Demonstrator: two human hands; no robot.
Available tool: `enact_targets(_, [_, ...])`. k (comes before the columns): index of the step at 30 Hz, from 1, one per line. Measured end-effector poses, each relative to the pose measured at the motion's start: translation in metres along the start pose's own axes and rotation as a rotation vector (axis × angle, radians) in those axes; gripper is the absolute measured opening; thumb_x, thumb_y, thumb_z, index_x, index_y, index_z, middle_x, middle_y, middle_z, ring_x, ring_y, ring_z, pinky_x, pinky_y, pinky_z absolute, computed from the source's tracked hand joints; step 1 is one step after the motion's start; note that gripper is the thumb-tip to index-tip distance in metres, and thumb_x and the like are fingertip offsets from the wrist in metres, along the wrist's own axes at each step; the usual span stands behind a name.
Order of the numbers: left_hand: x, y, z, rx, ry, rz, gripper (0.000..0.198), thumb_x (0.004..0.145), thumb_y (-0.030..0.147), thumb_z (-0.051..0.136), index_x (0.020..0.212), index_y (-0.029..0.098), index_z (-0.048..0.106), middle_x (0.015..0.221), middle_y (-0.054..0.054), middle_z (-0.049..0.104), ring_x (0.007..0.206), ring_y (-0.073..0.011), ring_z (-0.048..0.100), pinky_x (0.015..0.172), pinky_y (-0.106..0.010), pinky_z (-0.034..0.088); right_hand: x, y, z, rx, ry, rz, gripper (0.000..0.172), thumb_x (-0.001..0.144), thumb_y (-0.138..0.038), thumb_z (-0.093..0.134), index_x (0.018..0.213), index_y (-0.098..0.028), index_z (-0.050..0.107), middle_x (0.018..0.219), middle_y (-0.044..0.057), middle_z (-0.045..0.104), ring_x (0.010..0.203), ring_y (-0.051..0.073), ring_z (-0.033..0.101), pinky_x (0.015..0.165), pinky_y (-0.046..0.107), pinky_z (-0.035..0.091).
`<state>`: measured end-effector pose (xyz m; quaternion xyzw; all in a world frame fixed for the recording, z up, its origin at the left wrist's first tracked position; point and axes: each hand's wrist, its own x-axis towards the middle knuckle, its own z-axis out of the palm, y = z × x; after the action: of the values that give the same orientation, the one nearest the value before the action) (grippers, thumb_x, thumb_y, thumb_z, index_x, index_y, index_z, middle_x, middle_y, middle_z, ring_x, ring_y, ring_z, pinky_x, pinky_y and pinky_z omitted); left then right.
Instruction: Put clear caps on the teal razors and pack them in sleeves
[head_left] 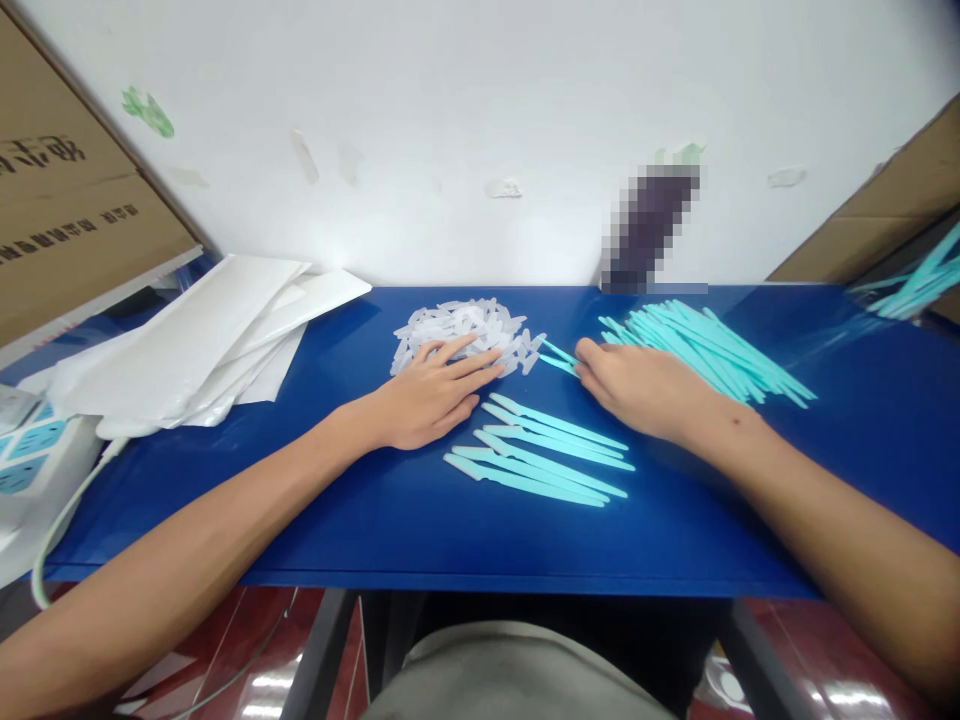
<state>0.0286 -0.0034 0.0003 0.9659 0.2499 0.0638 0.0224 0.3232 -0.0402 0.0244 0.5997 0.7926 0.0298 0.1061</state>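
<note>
My left hand [431,395] lies palm down with its fingers spread, the fingertips at the front of a heap of small translucent white blade caps [469,325]. My right hand [645,385] is closed, and two turquoise eyebrow razors [559,363] stick out to the left from its fingers toward the caps. In front of the hands, several eyebrow razors [544,455] with whitish caps on their left ends lie roughly side by side. To the right, partly behind my right hand, is a pile of turquoise razors [709,345].
The blue table [360,530] meets a white wall. White padded envelopes [187,340] and a power strip [37,455] lie at the left, below a cardboard box [75,180]. At the far right, more turquoise razors [926,280] show in clear plastic by another carton [892,220].
</note>
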Motion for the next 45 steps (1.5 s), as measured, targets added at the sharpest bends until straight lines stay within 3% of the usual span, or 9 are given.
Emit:
enact_targets(3, [0.0,0.0,-0.001,-0.007,-0.034,0.031,0.054,0.109,0.024,0.03,0.163,0.021,0.031,0.167,-0.008,0.035,0.159,-0.0361,0.019,0.121,-0.064,0.022,-0.001,-0.002,0.0,0.009,0.029,-0.019,0.033,0.108,-0.037,0.024,0.109,-0.018,0.05,0.095,0.012,0.068,0.069,0.024,0.059,0.057,0.033,0.029])
enact_targets(8, [-0.002,0.002,-0.002,0.019,0.074,0.006,0.046,0.108,0.023,0.037,0.151,0.017,0.052,0.154,-0.012,0.055,0.152,-0.0361,0.037,0.118,-0.063,0.027,-0.001,0.005,0.003,0.084,0.073,-0.05,0.033,0.107,-0.046,0.031,0.105,-0.02,0.052,0.101,0.011,0.065,0.076,0.023,0.06,0.061,0.033,0.035])
enact_targets(13, [-0.003,0.003,0.001,0.005,0.243,0.024,0.028,0.105,0.024,0.049,0.112,0.02,0.076,0.114,-0.008,0.079,0.133,-0.0315,0.059,0.112,-0.053,0.036,0.001,0.015,0.007,0.129,0.085,-0.103,0.027,0.106,-0.04,0.038,0.099,-0.02,0.055,0.101,0.01,0.065,0.077,0.021,0.06,0.064,0.033,0.038])
enact_targets(17, [-0.005,-0.001,0.003,-0.018,0.321,0.015,0.021,0.102,0.028,0.059,0.092,0.019,0.076,0.095,-0.006,0.079,0.116,-0.0273,0.066,0.104,-0.045,0.042,0.001,0.017,0.005,0.077,0.1,-0.125,0.026,0.104,-0.033,0.04,0.095,-0.018,0.059,0.099,0.01,0.066,0.081,0.023,0.062,0.066,0.034,0.039])
enact_targets(21, [-0.005,-0.003,0.003,0.016,0.339,-0.018,0.022,0.101,0.036,0.062,0.105,0.019,0.076,0.103,-0.008,0.075,0.107,-0.0264,0.063,0.096,-0.042,0.044,0.0,0.015,0.003,0.022,0.101,-0.13,0.029,0.104,-0.03,0.039,0.091,-0.017,0.061,0.096,0.01,0.067,0.078,0.023,0.062,0.065,0.035,0.038])
enact_targets(25, [-0.004,-0.001,0.003,0.107,0.273,-0.034,0.034,0.105,0.041,0.054,0.126,0.023,0.073,0.12,-0.013,0.069,0.112,-0.0305,0.056,0.096,-0.048,0.042,0.0,0.015,0.002,-0.006,0.105,-0.104,0.029,0.105,-0.029,0.037,0.093,-0.017,0.06,0.095,0.01,0.066,0.077,0.023,0.062,0.064,0.035,0.036])
enact_targets(33, [-0.005,0.0,0.004,0.112,0.28,-0.045,0.028,0.105,0.03,0.052,0.109,0.023,0.079,0.124,-0.013,0.066,0.116,-0.0323,0.052,0.094,-0.048,0.041,0.001,0.004,0.01,-0.042,0.125,-0.05,0.023,0.105,-0.024,0.032,0.101,-0.016,0.053,0.091,0.012,0.064,0.073,0.023,0.056,0.059,0.035,0.031])
enact_targets(39, [-0.004,0.001,0.004,0.134,0.311,-0.031,0.025,0.104,0.025,0.05,0.1,0.019,0.075,0.118,-0.012,0.069,0.113,-0.0307,0.054,0.094,-0.047,0.041,0.005,0.001,0.012,0.014,0.285,-0.079,0.028,0.105,-0.023,0.024,0.098,-0.017,0.05,0.104,0.017,0.061,0.077,0.024,0.054,0.063,0.036,0.032])
enact_targets(45, [-0.004,0.004,0.004,0.077,0.361,-0.062,0.016,0.102,0.023,0.05,0.098,0.018,0.065,0.11,-0.01,0.07,0.107,-0.0271,0.055,0.092,-0.043,0.041,0.002,-0.002,0.009,0.372,0.312,-0.152,0.025,0.108,-0.038,0.023,0.101,-0.024,0.042,0.07,0.002,0.053,0.056,0.021,0.045,0.058,0.033,0.03])
